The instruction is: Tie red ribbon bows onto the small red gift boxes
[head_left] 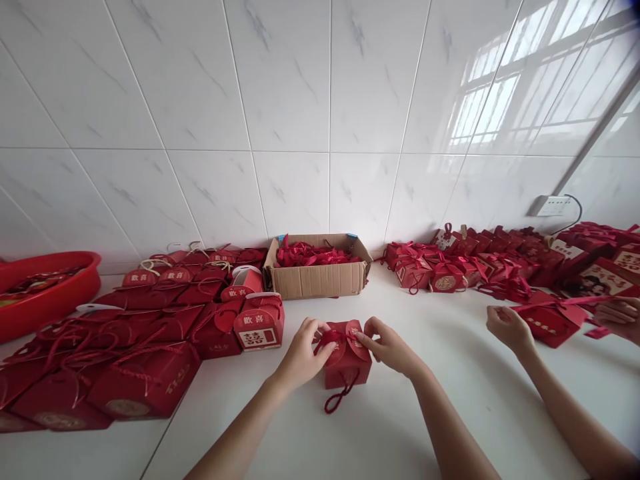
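Note:
A small red gift box (349, 373) stands upright on the white table right before me, its top flaps folded together. A dark red cord loop (338, 401) hangs down its front onto the table. Across the top lies a red ribbon (336, 337), partly covered by my fingers. At the left of the top, my left hand (306, 351) pinches the ribbon between thumb and fingers. On the other side, my right hand (387, 343) pinches the ribbon near the right flap. The fingertips hide just how the ribbon runs.
A cardboard box (315, 280) of red ribbons stands by the tiled wall. Rows of red gift boxes (145, 380) fill the left; more ribboned boxes (447, 277) sit right. A red basin (75, 293) is far left. A co-worker's hands (510, 328) stretch ribbon over another box (555, 323).

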Motion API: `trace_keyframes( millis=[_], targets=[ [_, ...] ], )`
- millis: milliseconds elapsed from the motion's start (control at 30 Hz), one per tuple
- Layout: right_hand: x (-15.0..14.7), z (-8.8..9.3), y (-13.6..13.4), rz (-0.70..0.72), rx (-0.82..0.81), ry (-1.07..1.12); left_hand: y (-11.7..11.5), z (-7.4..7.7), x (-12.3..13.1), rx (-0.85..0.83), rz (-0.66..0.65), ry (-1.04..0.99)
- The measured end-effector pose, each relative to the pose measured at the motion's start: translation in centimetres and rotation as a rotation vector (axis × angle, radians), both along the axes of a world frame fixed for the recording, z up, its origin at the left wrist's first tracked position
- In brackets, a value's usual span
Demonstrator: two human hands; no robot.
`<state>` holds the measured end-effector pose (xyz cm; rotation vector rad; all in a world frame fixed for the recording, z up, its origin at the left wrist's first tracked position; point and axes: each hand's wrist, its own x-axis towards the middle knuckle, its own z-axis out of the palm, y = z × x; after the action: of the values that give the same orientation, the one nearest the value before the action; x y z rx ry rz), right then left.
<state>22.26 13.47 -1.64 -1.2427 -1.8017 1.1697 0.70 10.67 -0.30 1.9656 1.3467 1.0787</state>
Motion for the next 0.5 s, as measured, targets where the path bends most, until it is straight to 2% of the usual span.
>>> trace_keyframes(
  millis=[67,233,367,500],
  targets=[
    [-0.1,-0.4,0.1,-0.018,-0.010,0.005,0.1,-0.2,-0.1,-0.079,0.010,-0.049],
    [-0.5,-0.7,0.2,-0.047,-0.043,-0.025,0.4,0.3,-0.2,-0.398,-0.009,-0.120],
    [-0.4,-0.8,0.2,-0.073,-0.058,-0.064,0.9,0.8,-0.8,-0.452,-0.068,-0.131],
    [0.4,-0.5,0.5,-0.072,-0.063,-0.088,1.4,0.1,-1.7,-0.492,-0.047,-0.176]
  ],
)
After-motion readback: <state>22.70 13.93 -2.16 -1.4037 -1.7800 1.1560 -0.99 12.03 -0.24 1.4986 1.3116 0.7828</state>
